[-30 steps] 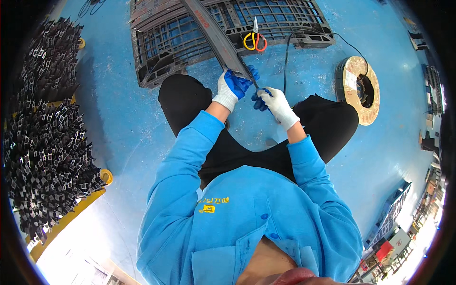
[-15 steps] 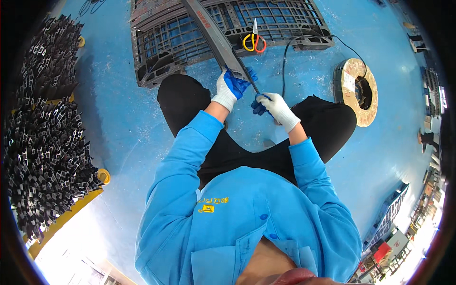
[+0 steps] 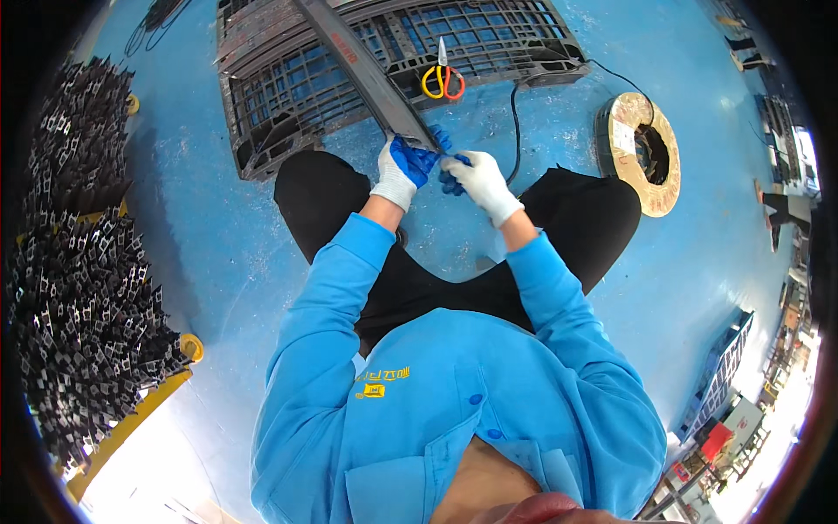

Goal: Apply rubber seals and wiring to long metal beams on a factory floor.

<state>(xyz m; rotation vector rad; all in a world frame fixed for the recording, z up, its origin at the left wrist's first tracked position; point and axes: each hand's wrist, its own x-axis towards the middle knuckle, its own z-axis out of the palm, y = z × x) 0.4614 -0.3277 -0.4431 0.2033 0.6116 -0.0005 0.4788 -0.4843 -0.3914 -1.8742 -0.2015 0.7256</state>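
A long dark grey profile (image 3: 367, 77) slopes from the pallet down to my knees. My left hand (image 3: 403, 170), in a white glove with blue-coated palm and fingers, is wrapped round its near end. My right hand (image 3: 480, 183), gloved the same way, is closed in a pinch right at that end, on a thin black strip (image 3: 442, 152) lying along the profile's right edge. Its fingertips and most of the strip there are hidden. Scissors (image 3: 445, 77) with one yellow and one red handle lie on the pallet's near edge, beyond my hands.
A dark plastic pallet (image 3: 279, 118) with more profiles on it lies ahead. At right stands a coil (image 3: 624, 162) with a tan face; a black cord (image 3: 516, 131) runs from there over the pallet's corner to the floor. Stacked black profiles (image 3: 96, 297) fill the left side.
My right hand has come closer to my left hand and the profile's end; the strip that stretched between them shows much less. The whole view has shifted slightly.
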